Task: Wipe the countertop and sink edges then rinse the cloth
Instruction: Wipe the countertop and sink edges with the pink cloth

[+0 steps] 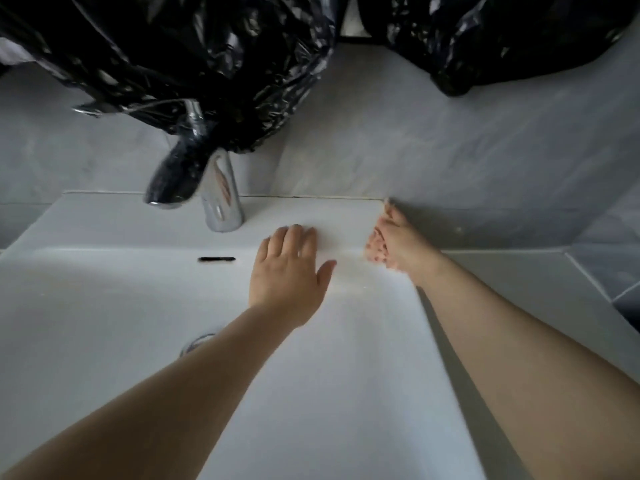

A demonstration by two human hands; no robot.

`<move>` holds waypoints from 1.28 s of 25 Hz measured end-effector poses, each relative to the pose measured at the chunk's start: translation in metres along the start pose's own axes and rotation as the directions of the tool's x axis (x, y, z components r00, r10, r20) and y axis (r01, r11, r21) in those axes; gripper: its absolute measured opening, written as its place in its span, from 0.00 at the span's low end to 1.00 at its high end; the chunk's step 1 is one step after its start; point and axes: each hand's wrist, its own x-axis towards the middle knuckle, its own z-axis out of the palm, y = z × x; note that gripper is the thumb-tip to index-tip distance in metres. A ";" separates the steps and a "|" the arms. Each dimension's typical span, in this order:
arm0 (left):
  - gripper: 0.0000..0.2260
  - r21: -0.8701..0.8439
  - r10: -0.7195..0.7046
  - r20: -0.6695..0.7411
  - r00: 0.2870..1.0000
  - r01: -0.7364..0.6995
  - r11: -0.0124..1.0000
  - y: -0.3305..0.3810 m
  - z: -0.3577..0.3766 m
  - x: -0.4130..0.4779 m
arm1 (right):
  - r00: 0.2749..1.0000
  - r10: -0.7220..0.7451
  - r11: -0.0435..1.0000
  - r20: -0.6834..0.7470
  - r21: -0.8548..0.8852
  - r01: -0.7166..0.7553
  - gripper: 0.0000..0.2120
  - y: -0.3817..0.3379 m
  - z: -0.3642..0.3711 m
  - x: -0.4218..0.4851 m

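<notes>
Left hand [289,268]: lies flat, palm down, on the back ledge of the white sink [138,220]. Fingers straight and close together, thumb out to the side. Holds nothing.

Right hand [398,240]: at the sink's right rear corner, where the rim meets the wall. Motion-blurred. A pale cloth [375,245] with reddish specks shows at the fingers, against the rim's edge. Cannot tell whether the fingers curl round it or press it flat.

Both forearms bare. The left one reaches in over the basin, the right along the sink's right side.

Just left of the left hand: chrome faucet [221,195] standing on the back ledge, spout over the basin. Below it a dark overflow slot [217,259] in the basin's rear wall. Drain [197,342] partly hidden behind the left forearm.

Right of the sink: grey ledge [519,271], lower than the rim. Behind it: grey tiled wall [450,150].

Above: a crumpled black plastic bag [173,57] hangs down to the faucet's top. A second black bag [502,36] is at upper right, apart from the first.
</notes>
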 end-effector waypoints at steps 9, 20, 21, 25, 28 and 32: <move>0.21 -0.036 -0.011 0.060 0.998 0.013 0.999 0.026 0.008 0.057 | 0.995 0.068 0.887 0.072 0.452 -0.093 0.12 0.026 -0.019 -0.025; 0.25 0.164 -0.077 0.075 0.994 0.064 0.984 0.051 0.023 0.079 | 0.958 -0.003 0.760 0.286 0.623 -0.183 0.12 0.051 -0.019 -0.025; 0.25 0.165 -0.079 0.077 0.994 0.066 0.984 0.053 0.024 0.079 | 0.965 -0.025 0.766 0.262 0.625 -0.149 0.11 0.049 -0.018 -0.017; 0.24 0.146 -0.085 0.048 0.995 0.077 0.986 0.054 0.024 0.079 | 0.986 0.031 0.797 0.163 0.591 -0.123 0.14 0.031 -0.017 0.007; 0.24 0.158 -0.077 0.032 0.997 0.071 0.985 0.053 0.027 0.077 | 0.965 0.116 0.679 0.236 0.690 -0.250 0.25 0.049 -0.021 -0.030; 0.23 0.124 -0.104 0.026 0.994 0.100 0.987 0.055 0.027 0.078 | 0.958 0.091 0.733 0.272 0.633 -0.249 0.19 0.048 -0.022 -0.020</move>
